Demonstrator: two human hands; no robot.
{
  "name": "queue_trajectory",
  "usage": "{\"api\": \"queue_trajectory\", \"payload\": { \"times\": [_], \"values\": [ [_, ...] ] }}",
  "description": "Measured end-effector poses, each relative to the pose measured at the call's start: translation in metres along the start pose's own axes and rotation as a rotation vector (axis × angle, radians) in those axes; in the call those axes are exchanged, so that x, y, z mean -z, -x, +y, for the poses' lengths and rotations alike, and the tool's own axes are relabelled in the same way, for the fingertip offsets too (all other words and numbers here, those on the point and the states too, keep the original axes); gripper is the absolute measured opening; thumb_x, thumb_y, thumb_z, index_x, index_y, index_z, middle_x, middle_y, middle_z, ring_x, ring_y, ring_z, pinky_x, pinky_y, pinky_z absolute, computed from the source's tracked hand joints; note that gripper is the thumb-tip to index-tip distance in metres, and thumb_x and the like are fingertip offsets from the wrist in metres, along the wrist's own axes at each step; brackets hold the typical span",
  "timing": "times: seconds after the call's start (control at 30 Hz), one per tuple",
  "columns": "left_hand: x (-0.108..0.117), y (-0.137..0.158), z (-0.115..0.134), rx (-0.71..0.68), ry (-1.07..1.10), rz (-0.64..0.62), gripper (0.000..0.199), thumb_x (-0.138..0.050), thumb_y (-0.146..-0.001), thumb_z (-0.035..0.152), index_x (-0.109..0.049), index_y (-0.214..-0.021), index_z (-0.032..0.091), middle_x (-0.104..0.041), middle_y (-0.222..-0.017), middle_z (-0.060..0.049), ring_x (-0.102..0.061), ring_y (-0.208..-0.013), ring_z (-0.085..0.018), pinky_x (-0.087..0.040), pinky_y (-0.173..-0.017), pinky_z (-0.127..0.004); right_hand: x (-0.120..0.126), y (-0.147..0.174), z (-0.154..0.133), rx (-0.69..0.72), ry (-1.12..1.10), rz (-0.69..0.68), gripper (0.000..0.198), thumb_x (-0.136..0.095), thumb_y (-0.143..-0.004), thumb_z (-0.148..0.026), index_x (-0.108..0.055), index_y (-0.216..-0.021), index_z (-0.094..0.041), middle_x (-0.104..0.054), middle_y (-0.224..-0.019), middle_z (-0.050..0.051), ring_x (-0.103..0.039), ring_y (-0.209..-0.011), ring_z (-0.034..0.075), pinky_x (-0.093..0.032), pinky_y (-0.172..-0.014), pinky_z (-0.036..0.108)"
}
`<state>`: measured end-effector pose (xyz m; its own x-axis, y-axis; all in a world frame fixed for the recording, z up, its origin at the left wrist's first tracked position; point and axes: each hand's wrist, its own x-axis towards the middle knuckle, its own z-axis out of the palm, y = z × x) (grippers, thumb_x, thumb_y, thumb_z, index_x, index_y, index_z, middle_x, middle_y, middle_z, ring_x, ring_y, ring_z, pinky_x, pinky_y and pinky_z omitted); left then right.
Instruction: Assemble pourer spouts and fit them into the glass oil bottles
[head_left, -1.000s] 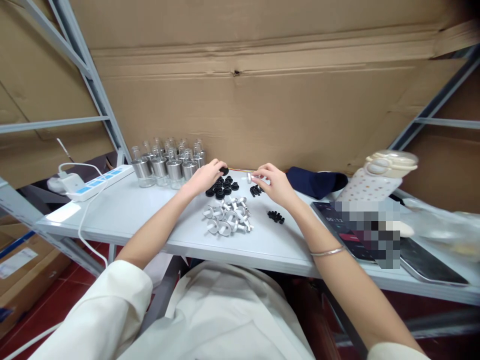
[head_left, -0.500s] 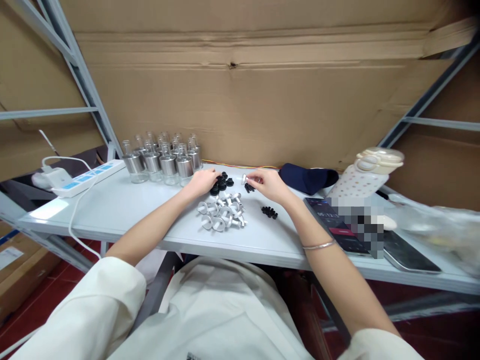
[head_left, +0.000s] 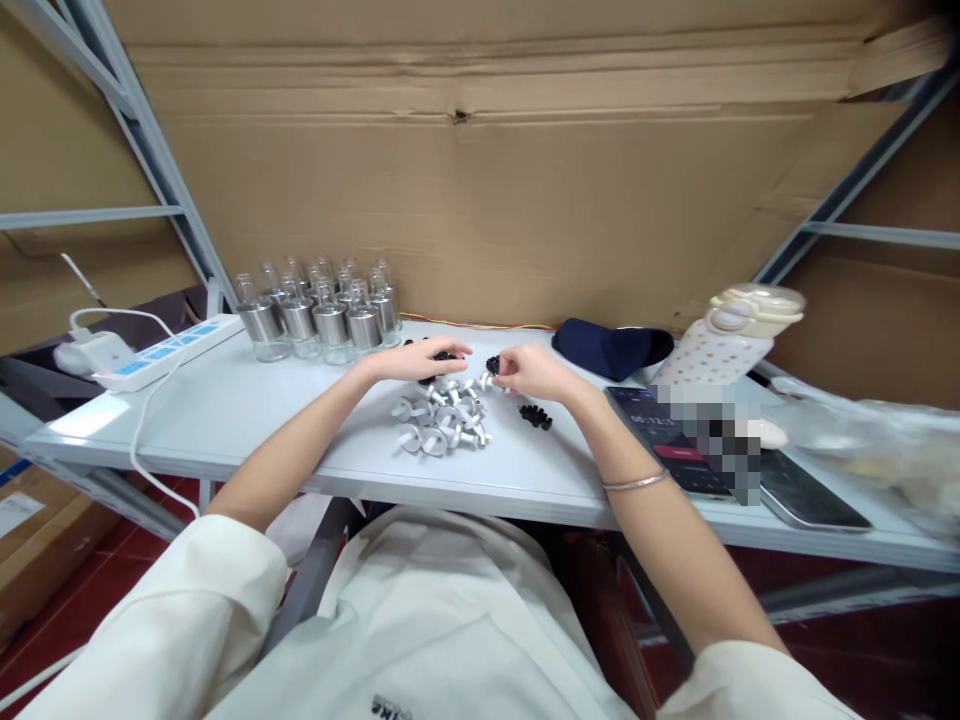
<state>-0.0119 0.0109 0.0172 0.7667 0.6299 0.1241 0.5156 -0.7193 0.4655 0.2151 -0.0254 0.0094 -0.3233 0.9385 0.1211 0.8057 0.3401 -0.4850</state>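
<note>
My left hand [head_left: 421, 360] hovers over a group of black ring-like stoppers [head_left: 448, 356], with fingers stretched out and apart; it partly hides them. My right hand [head_left: 538, 372] has thumb and fingers pinched on a silver stemmed disc [head_left: 487, 381], of which only a small part shows. Just beyond its fingertips lie some small black pieces [head_left: 493, 364]. In front of both hands spreads a pile of silver stemmed discs [head_left: 441, 420]. A separate cluster of small black pieces [head_left: 536, 416] rests below my right wrist.
Glass bottles with silver sleeves [head_left: 331, 322] stand in rows at the back left. A power strip [head_left: 176, 352] lies further left with its white cable. On the right are a dark blue cap [head_left: 613, 350], a dotted drinking bottle [head_left: 712, 350], two phones [head_left: 814, 492] and a plastic bag [head_left: 877, 445].
My left hand has moved right and its fingers have stretched out above the black stoppers. My right hand has lowered slightly toward the pile with the silver piece, its fingers curling in.
</note>
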Motion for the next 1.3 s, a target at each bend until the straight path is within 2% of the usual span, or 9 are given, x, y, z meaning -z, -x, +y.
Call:
{"api": "queue_trajectory", "payload": {
  "times": [0.2, 0.3, 0.43, 0.6, 0.7, 0.8, 1.07, 1.2, 1.3],
  "values": [
    [0.003, 0.011, 0.003, -0.143, 0.033, -0.332, 0.109, -0.079, -0.056, 0.049, -0.023, -0.146, 0.027, -0.03, -0.151, -0.011, -0.036, -0.136, -0.027, -0.041, -0.102, -0.036, 0.005, 0.006, 0.003, -0.035, -0.246, -0.369, 0.017, -0.067, -0.064, -0.02, -0.051, -0.059, -0.02, -0.064, -0.053, -0.002, -0.061, -0.053, 0.014, -0.039, -0.053, 0.024],
    [0.001, 0.011, 0.0, -0.113, -0.005, -0.394, 0.122, -0.082, -0.049, 0.05, -0.016, -0.148, 0.023, -0.021, -0.154, -0.013, -0.031, -0.138, -0.03, -0.038, -0.106, -0.037, 0.006, 0.007, 0.006, 0.024, -0.337, -0.485, 0.023, -0.072, -0.06, -0.026, -0.05, -0.062, -0.02, -0.064, -0.055, -0.002, -0.061, -0.054, 0.014, -0.039, -0.053, 0.024],
    [-0.002, 0.008, 0.0, -0.052, 0.0, -0.42, 0.121, -0.078, -0.053, 0.053, -0.011, -0.149, 0.021, -0.015, -0.155, -0.013, -0.024, -0.141, -0.03, -0.03, -0.111, -0.036, 0.009, 0.008, 0.006, 0.047, -0.396, -0.608, 0.031, -0.075, -0.058, -0.03, -0.047, -0.065, -0.02, -0.061, -0.055, -0.004, -0.057, -0.054, 0.012, -0.04, -0.053, 0.023],
    [-0.001, 0.008, 0.001, -0.025, 0.038, -0.482, 0.12, -0.078, -0.055, 0.053, -0.01, -0.149, 0.023, -0.014, -0.156, -0.01, -0.021, -0.142, -0.028, -0.023, -0.114, -0.035, 0.017, 0.011, 0.006, -0.026, -0.386, -0.424, 0.032, -0.074, -0.065, -0.03, -0.044, -0.074, -0.02, -0.049, -0.05, -0.008, -0.041, -0.044, 0.006, -0.032, -0.045, 0.02],
    [-0.001, 0.009, 0.002, -0.003, 0.082, -0.467, 0.114, -0.079, -0.055, 0.05, -0.018, -0.147, 0.025, -0.019, -0.156, -0.008, -0.023, -0.142, -0.028, -0.024, -0.114, -0.034, 0.02, 0.011, 0.009, -0.122, -0.369, -0.356, 0.033, -0.071, -0.068, -0.026, -0.05, -0.092, -0.018, -0.053, -0.057, -0.006, -0.046, -0.046, 0.007, -0.037, -0.045, 0.02],
    [-0.002, 0.01, 0.002, -0.009, 0.131, -0.466, 0.105, -0.078, -0.057, 0.047, -0.025, -0.145, 0.027, -0.025, -0.154, -0.005, -0.026, -0.141, -0.027, -0.025, -0.113, -0.033, 0.018, 0.011, 0.009, -0.142, -0.377, -0.386, 0.041, -0.068, -0.07, -0.021, -0.052, -0.107, -0.016, -0.059, -0.067, -0.002, -0.054, -0.053, 0.01, -0.045, -0.048, 0.021],
    [0.003, 0.011, 0.004, -0.019, 0.115, -0.492, 0.098, -0.077, -0.06, 0.044, -0.03, -0.144, 0.027, -0.031, -0.152, -0.002, -0.029, -0.139, -0.024, -0.026, -0.113, -0.031, 0.01, 0.012, 0.001, -0.107, -0.419, -0.464, 0.032, -0.063, -0.079, -0.025, -0.06, -0.108, -0.013, -0.061, -0.075, 0.001, -0.062, -0.061, 0.011, -0.054, -0.063, 0.025],
    [0.008, 0.011, 0.005, 0.025, 0.138, -0.382, 0.082, -0.074, -0.065, 0.044, -0.042, -0.137, 0.025, -0.042, -0.146, -0.005, -0.041, -0.132, -0.026, -0.036, -0.107, -0.034, 0.009, 0.012, 0.0, -0.074, -0.486, -0.491, 0.034, -0.063, -0.077, -0.026, -0.055, -0.108, -0.016, -0.057, -0.08, 0.0, -0.063, -0.064, 0.011, -0.054, -0.065, 0.026],
    [0.014, 0.009, 0.002, 0.047, 0.274, -0.132, 0.058, -0.061, -0.078, 0.046, -0.05, -0.128, 0.019, -0.053, -0.136, -0.011, -0.053, -0.121, -0.024, -0.046, -0.096, -0.035, 0.007, 0.012, 0.001, -0.07, -0.52, -0.455, 0.042, -0.067, -0.074, -0.029, -0.047, -0.11, -0.019, -0.055, -0.082, -0.002, -0.063, -0.065, 0.012, -0.054, -0.066, 0.028]
  ]
}}
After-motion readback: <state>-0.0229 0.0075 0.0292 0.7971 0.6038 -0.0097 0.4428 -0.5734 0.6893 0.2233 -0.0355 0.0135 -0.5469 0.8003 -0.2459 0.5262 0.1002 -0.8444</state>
